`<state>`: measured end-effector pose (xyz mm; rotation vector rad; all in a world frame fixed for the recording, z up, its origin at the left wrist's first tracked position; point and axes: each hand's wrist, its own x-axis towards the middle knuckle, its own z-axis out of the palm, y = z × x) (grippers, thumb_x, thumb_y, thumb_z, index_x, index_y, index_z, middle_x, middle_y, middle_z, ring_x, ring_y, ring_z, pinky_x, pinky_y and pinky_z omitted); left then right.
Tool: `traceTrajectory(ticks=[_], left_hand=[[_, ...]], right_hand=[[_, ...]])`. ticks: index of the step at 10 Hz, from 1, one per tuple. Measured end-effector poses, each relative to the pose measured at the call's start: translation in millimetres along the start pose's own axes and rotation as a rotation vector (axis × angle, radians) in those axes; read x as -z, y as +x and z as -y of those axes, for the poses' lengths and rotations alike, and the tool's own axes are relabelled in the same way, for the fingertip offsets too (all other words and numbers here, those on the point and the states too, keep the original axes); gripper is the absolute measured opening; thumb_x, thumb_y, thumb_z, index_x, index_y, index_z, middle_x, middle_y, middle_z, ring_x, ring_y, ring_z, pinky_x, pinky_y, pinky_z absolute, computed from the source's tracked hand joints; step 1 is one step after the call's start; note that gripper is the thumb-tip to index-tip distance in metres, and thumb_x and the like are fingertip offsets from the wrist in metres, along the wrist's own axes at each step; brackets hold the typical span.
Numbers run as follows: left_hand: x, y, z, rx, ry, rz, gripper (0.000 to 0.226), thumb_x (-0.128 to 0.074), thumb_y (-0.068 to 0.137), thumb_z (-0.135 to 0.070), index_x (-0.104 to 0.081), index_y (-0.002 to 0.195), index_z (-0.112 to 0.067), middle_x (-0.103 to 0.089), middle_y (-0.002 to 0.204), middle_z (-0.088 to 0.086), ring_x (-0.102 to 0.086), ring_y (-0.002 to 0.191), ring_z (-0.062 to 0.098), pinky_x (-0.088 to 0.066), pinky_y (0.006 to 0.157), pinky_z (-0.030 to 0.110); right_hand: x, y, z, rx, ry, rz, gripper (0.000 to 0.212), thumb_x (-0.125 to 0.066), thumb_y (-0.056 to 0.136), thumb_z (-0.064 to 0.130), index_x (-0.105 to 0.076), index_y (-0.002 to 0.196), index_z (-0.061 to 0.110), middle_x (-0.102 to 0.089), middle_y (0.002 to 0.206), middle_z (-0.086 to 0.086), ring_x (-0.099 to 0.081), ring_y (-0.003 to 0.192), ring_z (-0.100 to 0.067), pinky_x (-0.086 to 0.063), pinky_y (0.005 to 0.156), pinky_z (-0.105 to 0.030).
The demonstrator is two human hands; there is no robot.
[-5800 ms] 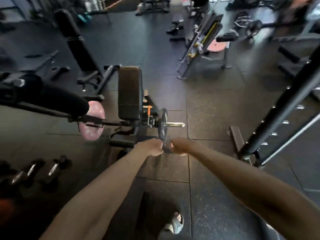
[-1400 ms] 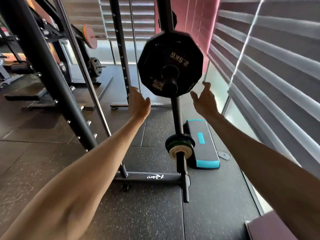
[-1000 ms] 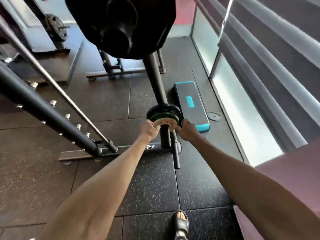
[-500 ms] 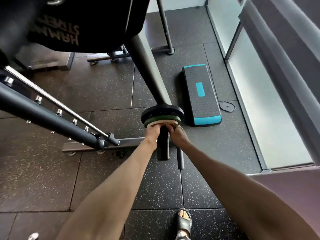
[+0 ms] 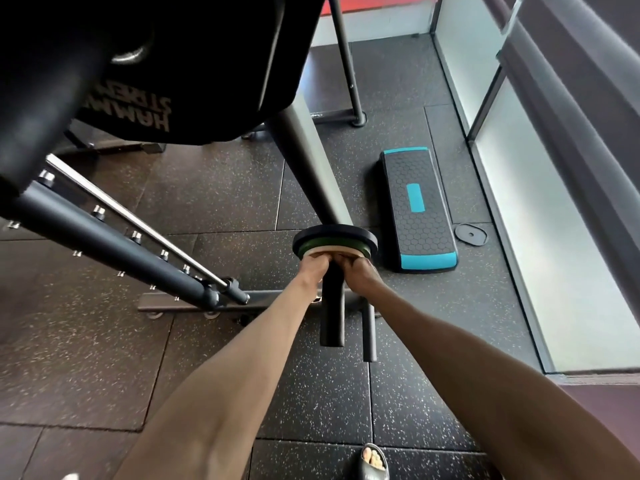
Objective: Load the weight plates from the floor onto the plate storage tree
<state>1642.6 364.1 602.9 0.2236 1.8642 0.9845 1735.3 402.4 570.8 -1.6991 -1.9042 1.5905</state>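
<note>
Low on the plate storage tree's post (image 5: 304, 161) a black peg (image 5: 331, 306) sticks out toward me. It carries a stack: a black plate (image 5: 334, 234), a green plate (image 5: 311, 247) and a small tan plate (image 5: 332, 251) nearest me. My left hand (image 5: 314, 268) and right hand (image 5: 356, 271) grip the tan plate's near edge from either side of the peg, fingers curled over it. A big black plate (image 5: 173, 64) hangs on an upper peg, filling the top left.
A black and teal step platform (image 5: 417, 209) lies on the floor right of the tree. A small black disc (image 5: 470, 233) rests beside it. A slanted rack bar (image 5: 104, 237) with pegs runs across the left. Window panels (image 5: 554, 202) line the right. My sandalled foot (image 5: 372, 460) shows below.
I have leaned lower and closer over the bottom peg. Both hands have stayed on the tan plate, now closer together at its near edge.
</note>
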Motion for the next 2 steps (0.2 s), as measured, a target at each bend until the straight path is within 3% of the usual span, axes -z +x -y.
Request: traceTrajectory(ticks=[1, 2], left_hand=[[11.0, -4.7, 0.7, -0.040, 0.172, -0.041, 0.036, -0.056, 0.096, -0.017, -0.060, 0.125, 0.003, -0.063, 0.127, 0.018, -0.059, 0.119, 0.031, -0.045, 0.098, 0.036], [16.9, -13.0, -5.7, -0.126, 0.297, -0.132, 0.037, -0.061, 0.092, -0.023, -0.065, 0.116, 0.006, -0.067, 0.116, 0.024, -0.065, 0.109, 0.036, -0.052, 0.093, 0.040]], right_hand=[[16.1, -15.3, 8.7, -0.042, -0.079, 0.038, 0.058, -0.045, 0.101, 0.049, -0.061, 0.124, -0.002, -0.063, 0.124, -0.020, -0.058, 0.117, -0.034, -0.043, 0.090, -0.032], [32.0, -32.6, 18.9, -0.031, -0.167, -0.035, 0.055, -0.049, 0.099, 0.048, -0.060, 0.121, -0.001, -0.065, 0.119, -0.020, -0.061, 0.111, -0.035, -0.046, 0.089, -0.037]])
